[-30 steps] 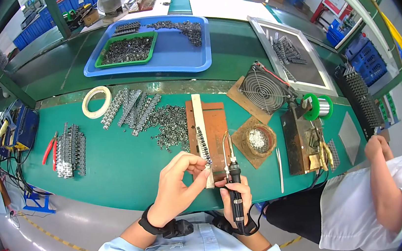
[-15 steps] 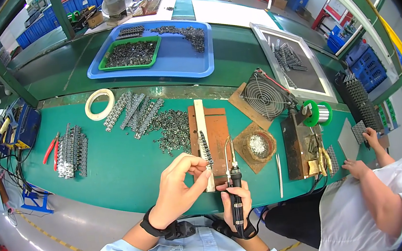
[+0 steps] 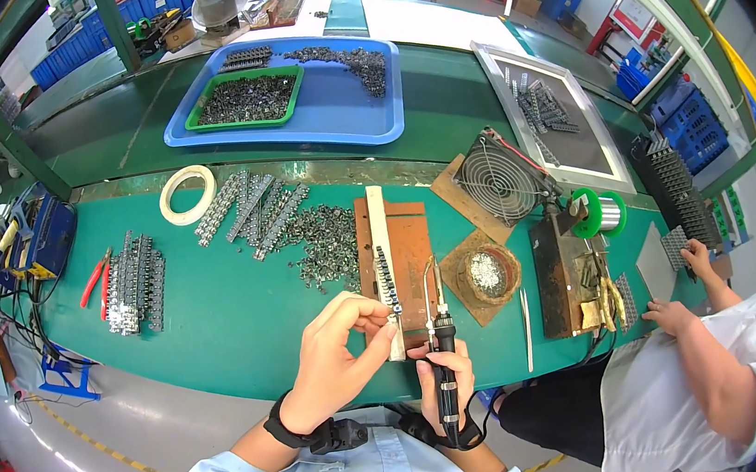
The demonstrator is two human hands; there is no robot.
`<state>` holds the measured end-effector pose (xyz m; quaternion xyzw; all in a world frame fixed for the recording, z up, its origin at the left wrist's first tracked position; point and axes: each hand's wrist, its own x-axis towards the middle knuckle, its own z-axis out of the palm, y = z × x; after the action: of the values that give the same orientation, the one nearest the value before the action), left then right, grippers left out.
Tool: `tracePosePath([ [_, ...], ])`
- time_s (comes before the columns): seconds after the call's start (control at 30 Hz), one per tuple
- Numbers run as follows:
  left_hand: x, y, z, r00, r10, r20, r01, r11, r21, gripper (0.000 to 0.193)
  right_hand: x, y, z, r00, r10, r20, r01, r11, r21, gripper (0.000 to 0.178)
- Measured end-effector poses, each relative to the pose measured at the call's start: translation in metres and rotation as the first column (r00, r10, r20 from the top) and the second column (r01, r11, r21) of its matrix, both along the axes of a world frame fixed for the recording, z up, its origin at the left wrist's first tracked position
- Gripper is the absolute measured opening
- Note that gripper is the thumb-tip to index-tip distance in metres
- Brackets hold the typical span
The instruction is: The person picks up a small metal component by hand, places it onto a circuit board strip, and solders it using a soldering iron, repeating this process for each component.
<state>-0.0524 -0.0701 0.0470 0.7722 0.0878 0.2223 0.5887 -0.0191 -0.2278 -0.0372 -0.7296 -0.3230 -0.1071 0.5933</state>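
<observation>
- Green mat [image 3: 250, 344]: spans mid-frame.
- Blue tray [image 3: 346, 117]: upper centre.
- Brown board [image 3: 406, 237]: centre.
- Left hand [image 3: 339, 341]: lower centre; thumb and forefinger at lower end of strip [image 3: 385, 272]; cannot tell whether gripping.
- Right hand [image 3: 459, 369]: lower centre, grasping iron [image 3: 448, 386].
- Iron: tip points up-frame.
- Strip: centre, along white bar [image 3: 377, 213].

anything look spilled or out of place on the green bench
Possibly the loose small parts: they lie scattered directly on the green bench top, left of the brown board, whereas other small parts sit inside a green tray. No damage stands out.
</observation>
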Motion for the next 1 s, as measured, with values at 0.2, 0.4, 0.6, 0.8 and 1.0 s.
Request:
tracePosePath([
  [0.2, -0.001, 0.001, -0.004, 0.999, -0.027, 0.031, 0.024, 0.996, 0.081, 0.015, 0.001, 0.0, 0.0, 1.0, 0.0, -0.001, 0.0, 1.0, -0.003, 0.022],
  [0.4, -0.014, 0.005, -0.022, 0.987, -0.136, -0.084, 0.115, 0.97, -0.214, 0.015, 0.003, -0.001, 0.0, 1.0, -0.004, 0.005, 0.004, 1.0, -0.002, 0.022],
  [0.6, -0.045, 0.017, -0.037, 0.981, -0.174, -0.081, 0.109, 0.852, -0.512, 0.017, -0.001, 0.003, 0.0, 1.0, 0.016, -0.011, -0.016, 0.999, 0.052, 0.023],
  [0.8, -0.079, 0.067, -0.03, 0.985, 0.147, -0.095, -0.175, 0.85, -0.496, 0.015, -0.006, 0.002, 0.004, 0.995, 0.043, -0.09, -0.034, 0.994, 0.1, 0.021],
  [1.0, -0.122, 0.142, -0.044, 0.881, 0.446, -0.157, -0.471, 0.805, -0.361, 0.016, -0.004, 0.001, 0.006, 0.996, 0.074, -0.046, -0.073, 0.997, 0.024, 0.017],
])
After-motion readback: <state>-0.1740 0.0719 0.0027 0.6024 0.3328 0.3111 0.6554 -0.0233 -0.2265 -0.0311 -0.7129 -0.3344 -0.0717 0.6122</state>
